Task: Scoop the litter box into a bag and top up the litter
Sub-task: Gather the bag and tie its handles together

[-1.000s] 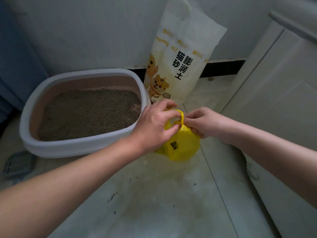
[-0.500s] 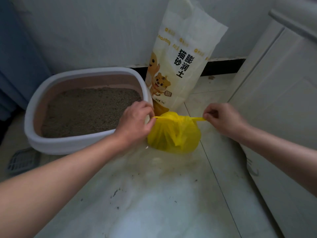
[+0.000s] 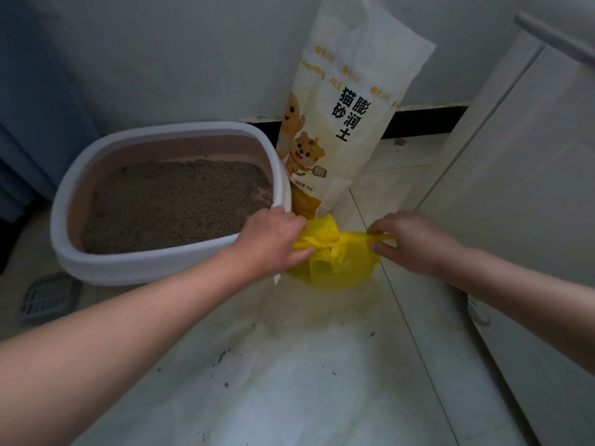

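The handles, stretched taut between the two hands half a second ago, have gone slack. The hands have drawn back in, and a bunched knot (image 3: 335, 243) now sits on top of the yellow bag (image 3: 341, 272). The left hand (image 3: 273, 241) grips one ear of plastic, fingers curled round it. The right hand (image 3: 415, 241) pinches the other between thumb and fingers. Whether the knot is fully tight is hard to see from here, but the scooping looks done, with the top-up next. The bag rests on the floor (image 3: 322, 365) just beside the near right corner of the litter box (image 3: 154, 272), at the foot of the litter sack (image 3: 351, 130) leaning on the wall. The cabinet (image 3: 531, 204) crowds the right side. Open floor lies toward the person, gritty with spilled grains.
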{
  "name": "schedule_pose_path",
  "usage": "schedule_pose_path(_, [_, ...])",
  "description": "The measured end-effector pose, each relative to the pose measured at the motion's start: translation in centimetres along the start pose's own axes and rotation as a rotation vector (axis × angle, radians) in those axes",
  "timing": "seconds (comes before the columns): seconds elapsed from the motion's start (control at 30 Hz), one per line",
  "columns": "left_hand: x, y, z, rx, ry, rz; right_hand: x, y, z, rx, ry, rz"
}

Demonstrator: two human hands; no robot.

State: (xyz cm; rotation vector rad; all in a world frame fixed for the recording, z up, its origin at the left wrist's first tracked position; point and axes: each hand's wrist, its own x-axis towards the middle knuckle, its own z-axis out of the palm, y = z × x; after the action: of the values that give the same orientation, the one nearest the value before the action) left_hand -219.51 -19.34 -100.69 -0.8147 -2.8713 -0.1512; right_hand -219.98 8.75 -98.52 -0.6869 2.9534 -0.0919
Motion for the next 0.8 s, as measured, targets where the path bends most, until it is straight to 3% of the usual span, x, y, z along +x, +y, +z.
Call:
schedule_pose_path(0.1, [0.1,0.9,0.7,0.135,-0.171,-0.024,0.2,-1.3,-0.1,-0.049,-0.052,-0.039])
schedule_pose_path(0.2, [-0.4,0.5,1.2,0.124,-0.303,-0.06,0.2,-1.4,0.1,-0.06,-0.057,0.003])
schedule_pose_path(0.3, [-1.1,-0.2,1.4,-0.004,-0.278,-0.041,0.1,-1.0,0.3,-0.015,0.007,0.027])
schedule_pose_path(0.4, [-1.2,-0.1,1.0,-0.323,-0.302,-0.029,0.1,-0.8,0.3,0.067,0.048,0.067])
schedule_pose_path(0.47, [-1.1,-0.1,1.0,-0.519,-0.231,-0.087,0.2,-0.4,0.5,0.123,0.06,0.121])
schedule_pose_path(0.53, [-0.8,-0.3,1.2,-0.563,-0.115,-0.113,0.1,0.1,1.0,0.103,0.077,0.111])
schedule_pose_path(0.7, [-1.3,-1.9,2.4,-0.113,-0.062,0.065,-0.7,2.7,2.4,-0.036,-0.004,0.037])
schedule_pose_path(0.8, [-2.1,-2.8,3.5,-0.018,0.001,0.142,-1.6,4.0,3.0,-0.094,-0.007,0.057])
